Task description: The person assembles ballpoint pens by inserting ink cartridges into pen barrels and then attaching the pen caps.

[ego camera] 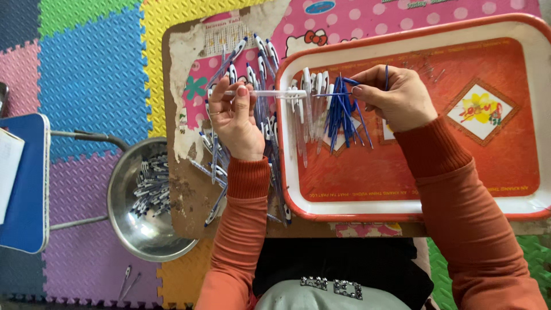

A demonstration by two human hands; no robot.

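Head view, looking straight down: the left hand [234, 117] pinches a white pen barrel [270, 93] level over the low table's [189, 195] edge, while the right hand [396, 97] grips a thin blue refill [333, 94], its tip at the barrel's open end. This looks like the insertion step (spare refills and barrels lie in the red tray [402, 212]). What it calls for, I'd judge, is keeping both pieces in line.

Home floor workspace: foam puzzle mats [92, 74], low table [189, 189] (worn, cartoon-printed).
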